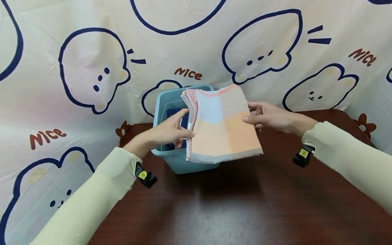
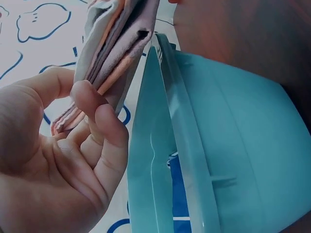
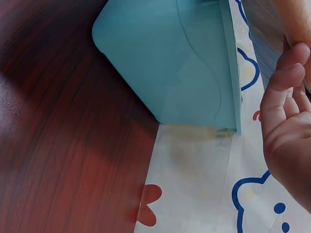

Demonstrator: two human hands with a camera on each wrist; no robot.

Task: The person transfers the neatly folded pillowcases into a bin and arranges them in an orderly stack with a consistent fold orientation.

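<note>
A folded checked cloth (image 1: 223,124) in peach, orange, grey and pale blue is held up in front of the light-blue bin (image 1: 185,162). My left hand (image 1: 166,133) grips its layered left edge; in the left wrist view the thumb and fingers of that left hand (image 2: 73,141) pinch the stacked folds (image 2: 114,53). On the opposite side, my right hand (image 1: 272,118) pinches the cloth's edge between thumb and fingers. Inside the bin lies dark blue fabric (image 1: 173,112), partly hidden by the cloth and the left hand.
The bin stands at the back of a dark reddish-brown wooden table (image 1: 216,219). Behind it hangs a white curtain (image 1: 191,54) printed with blue cartoon outlines and the word "Nice". A small black device with a yellow tag (image 1: 146,177) is strapped to each wrist.
</note>
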